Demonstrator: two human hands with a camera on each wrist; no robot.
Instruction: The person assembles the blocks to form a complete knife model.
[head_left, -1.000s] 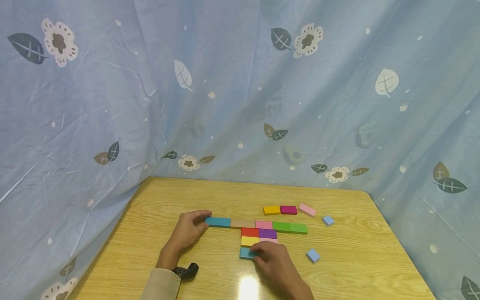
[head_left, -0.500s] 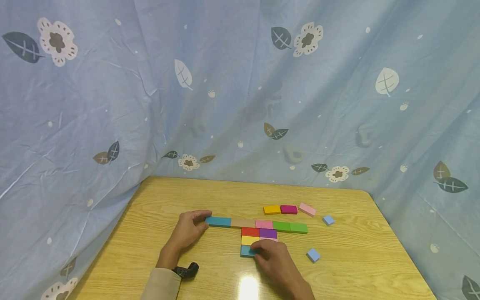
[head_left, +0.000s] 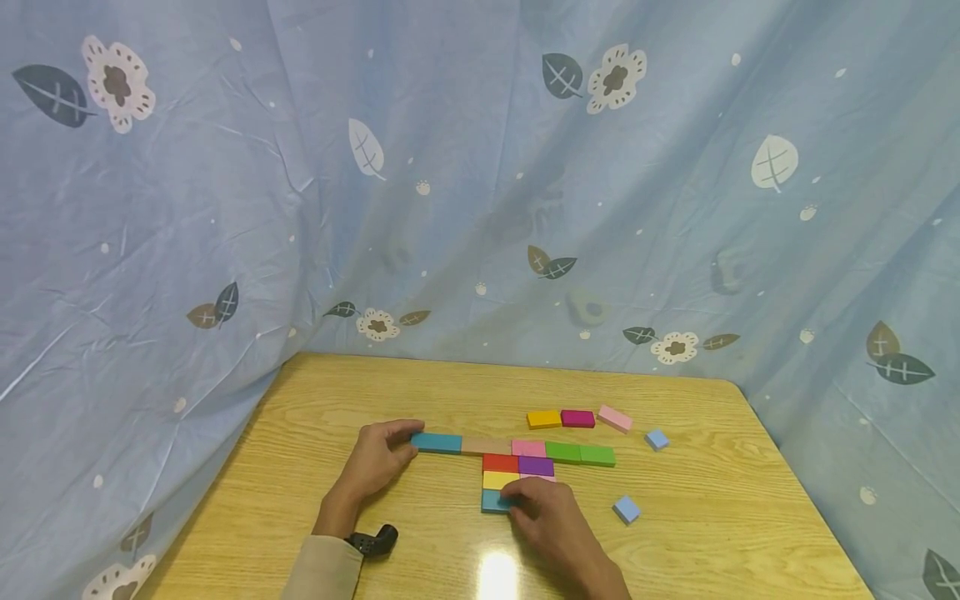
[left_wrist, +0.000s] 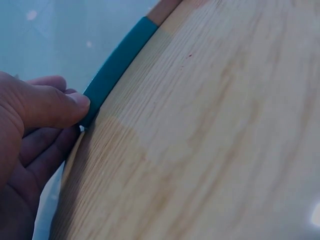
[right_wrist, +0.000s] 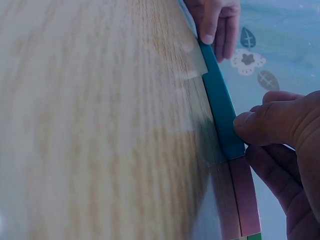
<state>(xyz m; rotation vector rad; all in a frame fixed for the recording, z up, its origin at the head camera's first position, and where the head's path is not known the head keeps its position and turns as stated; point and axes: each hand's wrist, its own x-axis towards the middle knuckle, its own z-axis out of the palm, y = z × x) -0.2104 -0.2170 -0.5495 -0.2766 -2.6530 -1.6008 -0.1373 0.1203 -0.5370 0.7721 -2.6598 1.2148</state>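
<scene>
In the head view my left hand (head_left: 377, 457) pinches the left end of a long blue block (head_left: 437, 443), thumb in front and fingers behind. That block starts a row with a tan block (head_left: 486, 447), a pink block (head_left: 528, 448) and two green blocks (head_left: 597, 456). Below the row sit a red block (head_left: 500, 463) beside a purple block (head_left: 536, 467), then a yellow block (head_left: 500, 481) beside a pale pink block, partly hidden. My right hand (head_left: 553, 521) pinches a shorter blue block (head_left: 491, 502) against the yellow one's near side, covering its right end.
Behind the row lie an orange block (head_left: 543, 420), a magenta block (head_left: 577, 419) and a loose pink block (head_left: 615, 419). Two small light-blue blocks (head_left: 626, 509) lie to the right. A patterned curtain (head_left: 480, 208) hangs behind the wooden table (head_left: 720, 517).
My right hand has slid the shorter blue block slightly away from me, closing the gap to the yellow block. It then holds still there. The left hand keeps its place.
</scene>
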